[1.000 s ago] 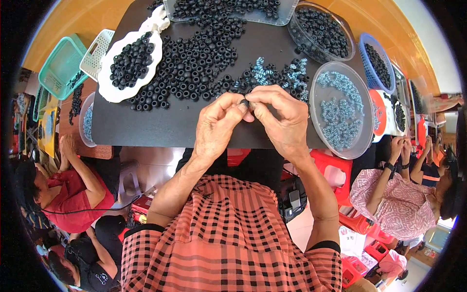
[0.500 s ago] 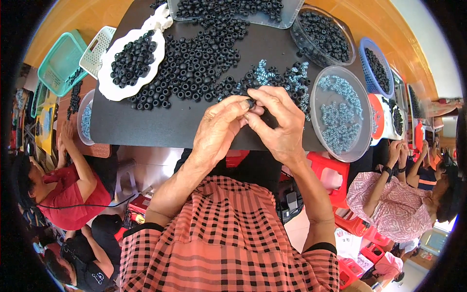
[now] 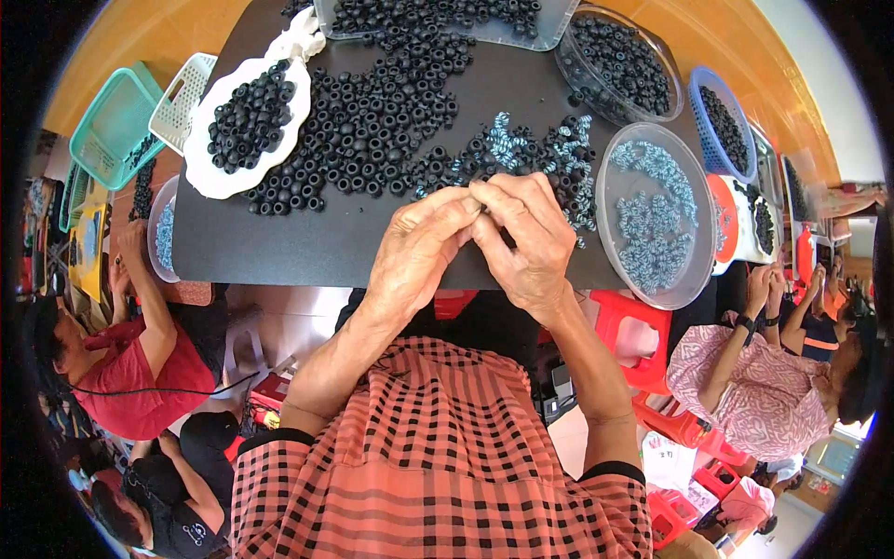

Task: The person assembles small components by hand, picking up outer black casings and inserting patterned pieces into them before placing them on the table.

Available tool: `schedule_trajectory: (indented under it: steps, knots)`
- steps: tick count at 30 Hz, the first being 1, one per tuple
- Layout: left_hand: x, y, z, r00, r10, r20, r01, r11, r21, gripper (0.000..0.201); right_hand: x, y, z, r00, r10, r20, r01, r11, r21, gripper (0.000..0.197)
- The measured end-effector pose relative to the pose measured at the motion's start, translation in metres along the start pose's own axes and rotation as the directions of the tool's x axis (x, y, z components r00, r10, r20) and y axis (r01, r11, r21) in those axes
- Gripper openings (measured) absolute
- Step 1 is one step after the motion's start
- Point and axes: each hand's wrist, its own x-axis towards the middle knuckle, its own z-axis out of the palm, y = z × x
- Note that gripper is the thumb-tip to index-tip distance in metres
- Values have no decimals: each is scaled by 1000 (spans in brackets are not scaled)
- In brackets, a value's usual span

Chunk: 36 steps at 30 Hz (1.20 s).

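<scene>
Black beads (image 3: 363,140) lie beyond left hand (image 3: 417,244) and right hand (image 3: 531,244), both pinching a mostly hidden dark piece (image 3: 482,209)

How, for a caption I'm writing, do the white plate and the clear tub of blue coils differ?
The white plate is opaque, while the clear tub is translucent. The plate has a wavy rim; the tub's rim is a smooth curve. The plate carries heaped black beads, whereas the tub holds blue-and-dark coils spread over its bottom. Both hold many small pieces.
</scene>
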Motion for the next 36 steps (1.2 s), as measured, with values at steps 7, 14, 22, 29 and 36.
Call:
schedule_trajectory:
  steps: [7, 14, 22, 29, 36]
  knots:
    - [0, 3, 5, 1000, 28, -7, -27, 997, 79, 27, 2, -10, -13, 971, 238, 36, -240, 962, 130, 35]
    - [-2, 5, -7, 988, 151, 13, -148, 937, 317, 26, 79, 56, -73, 981, 170, -96, -191, 938, -290, 24]
    - [-5, 6, 8, 985, 152, 81, -168, 747, 643, 15, 122, 111, -67, 997, 57, -60, -77, 904, -422, 17]
    - [-6, 10, 6, 993, 85, 87, -122, 730, 672, 16, 107, 77, 33, 919, -52, 392, 96, 991, -94, 24]
    - [-8, 14, 6, 989, 100, 105, -144, 742, 654, 17, 100, 68, 26, 859, 68, 508, -95, 995, 28, 18]
